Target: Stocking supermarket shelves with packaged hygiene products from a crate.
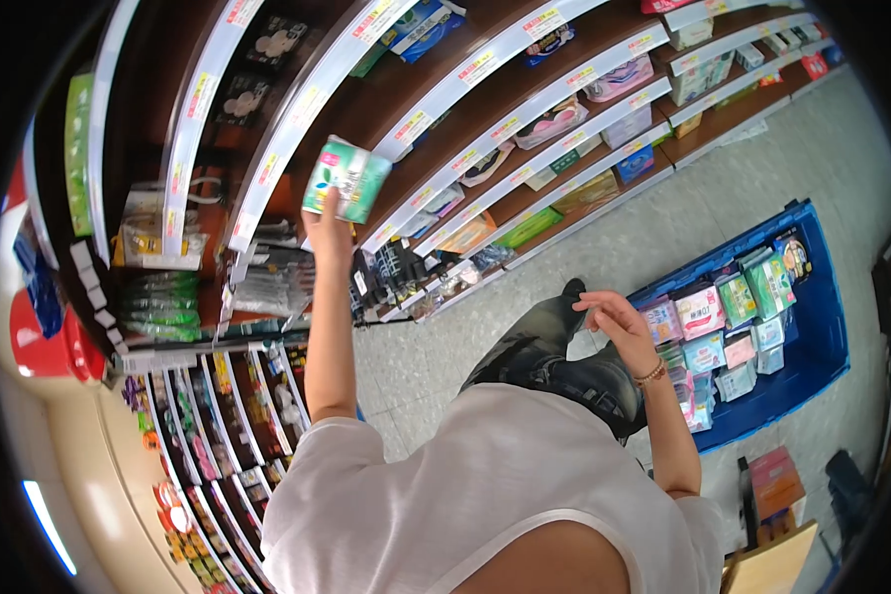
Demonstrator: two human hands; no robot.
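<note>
A green and white soft pack (347,180), apparently of sanitary pads, is gripped in my left hand (328,226), raised before the shelves at the upper left. My right hand (620,323) hangs near my knee with its fingers loosely bent and holds nothing. Beside it on the floor stands a blue plastic crate (824,319). Rows of small packs fill much of the crate, among them a green pack (771,286) like the held one and a white and pink pack (699,310).
Tall shelves with white price rails (482,65) curve across the top, carrying scattered packs. Bagged goods (275,278) lie near my left forearm. An orange-pink box (776,482) and a wooden board (776,560) are at the lower right. Grey tiled floor (416,364) lies around my legs.
</note>
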